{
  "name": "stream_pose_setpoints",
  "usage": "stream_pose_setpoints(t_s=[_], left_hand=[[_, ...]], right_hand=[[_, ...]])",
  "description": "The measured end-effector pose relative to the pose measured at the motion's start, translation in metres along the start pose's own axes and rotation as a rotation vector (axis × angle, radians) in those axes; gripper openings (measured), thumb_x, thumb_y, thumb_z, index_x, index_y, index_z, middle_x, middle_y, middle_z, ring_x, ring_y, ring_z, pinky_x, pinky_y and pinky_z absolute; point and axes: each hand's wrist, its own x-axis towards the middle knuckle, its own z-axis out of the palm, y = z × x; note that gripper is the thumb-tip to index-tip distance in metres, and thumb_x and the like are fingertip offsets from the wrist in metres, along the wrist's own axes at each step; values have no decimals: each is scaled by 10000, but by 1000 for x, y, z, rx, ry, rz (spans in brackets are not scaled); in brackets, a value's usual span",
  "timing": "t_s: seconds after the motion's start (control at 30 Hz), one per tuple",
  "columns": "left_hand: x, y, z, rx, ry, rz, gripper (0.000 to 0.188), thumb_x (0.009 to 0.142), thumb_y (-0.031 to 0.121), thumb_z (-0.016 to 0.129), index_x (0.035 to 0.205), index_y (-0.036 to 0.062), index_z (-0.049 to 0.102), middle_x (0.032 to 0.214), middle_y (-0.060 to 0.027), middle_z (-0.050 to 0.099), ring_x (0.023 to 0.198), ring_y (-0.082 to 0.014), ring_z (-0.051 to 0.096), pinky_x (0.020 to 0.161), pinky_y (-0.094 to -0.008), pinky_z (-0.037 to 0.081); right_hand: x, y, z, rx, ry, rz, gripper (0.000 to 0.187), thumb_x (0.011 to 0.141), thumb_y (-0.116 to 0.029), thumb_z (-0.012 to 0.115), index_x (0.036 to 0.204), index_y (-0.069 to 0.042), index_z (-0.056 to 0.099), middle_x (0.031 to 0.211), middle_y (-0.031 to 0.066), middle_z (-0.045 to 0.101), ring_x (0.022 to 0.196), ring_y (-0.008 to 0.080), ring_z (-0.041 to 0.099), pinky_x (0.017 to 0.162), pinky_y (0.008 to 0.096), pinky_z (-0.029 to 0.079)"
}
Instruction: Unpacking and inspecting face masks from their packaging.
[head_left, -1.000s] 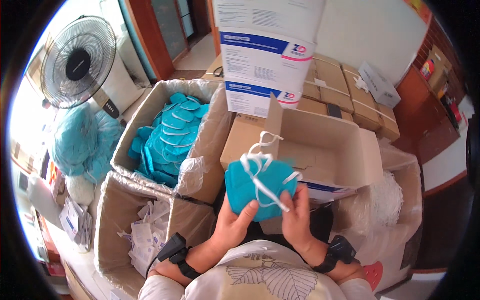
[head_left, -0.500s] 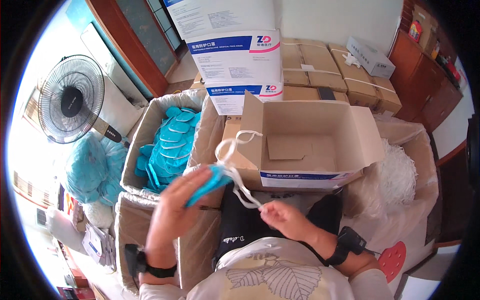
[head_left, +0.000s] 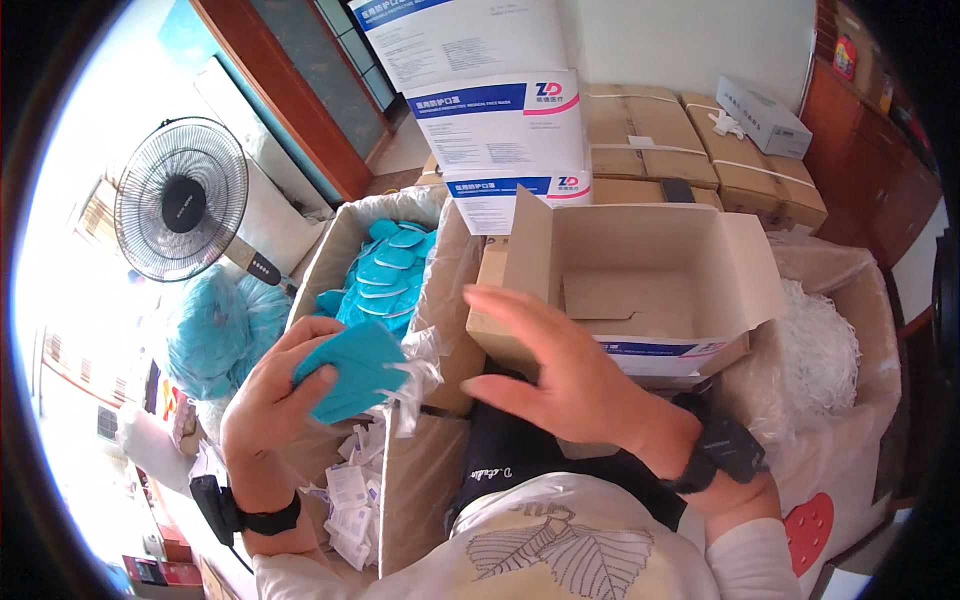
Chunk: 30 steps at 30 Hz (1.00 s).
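My left hand (head_left: 262, 405) grips a turquoise face mask (head_left: 350, 372) by its left side, with the thumb across the front. White straps (head_left: 418, 388) dangle from the mask's right end, somewhat blurred. My right hand (head_left: 570, 385) holds nothing; its thumb and fingers are spread toward the mask, a short gap from the straps. Behind the mask stands a lined carton (head_left: 455, 262) with a heap of turquoise masks (head_left: 385, 268). White printed packets (head_left: 350, 500) lie in the nearer carton (head_left: 425, 490), below my left hand.
An open cardboard box (head_left: 650, 250) stands ahead with its flaps up. Printed white cartons (head_left: 500, 135) are stacked behind it. At the right, a lined carton (head_left: 870, 300) holds a mass of white straps (head_left: 820, 350). A fan (head_left: 185, 205) and wrapped turquoise bundles (head_left: 205, 330) are at the left.
My left hand has moved left and down with the mask, now showing its broad side. My right hand has let go of the straps, opened and risen. The view has shifted slightly.
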Motion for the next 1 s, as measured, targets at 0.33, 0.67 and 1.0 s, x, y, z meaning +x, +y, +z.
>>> stream_pose_setpoints(t_s=[0.33,0.67,1.0], left_hand=[[29,15,-7,-125,41,-106,278,880,236,488,969,-24,525,764,-109,533,709,-171,513,657,-290,425],[25,-2,-21,-122,97,-46,269,885,239,474,911,-23,527,779,-133,526,674,-199,511,640,-309,426],[42,21,5,254,-145,289,278,859,194,478,1022,-28,520,885,-180,545,817,-345,532,709,-372,436]], right_hand=[[-9,18,24,182,-696,520,291,904,-280,414,941,-6,503,752,187,564,691,322,548,639,366,414],[-61,41,-41,818,-510,982,324,911,-257,440,1038,15,563,978,70,596,877,111,552,791,233,444],[-2,5,-11,-7,-277,167,687,766,-389,629,1245,28,367,1213,205,458,1127,271,450,949,344,338]])
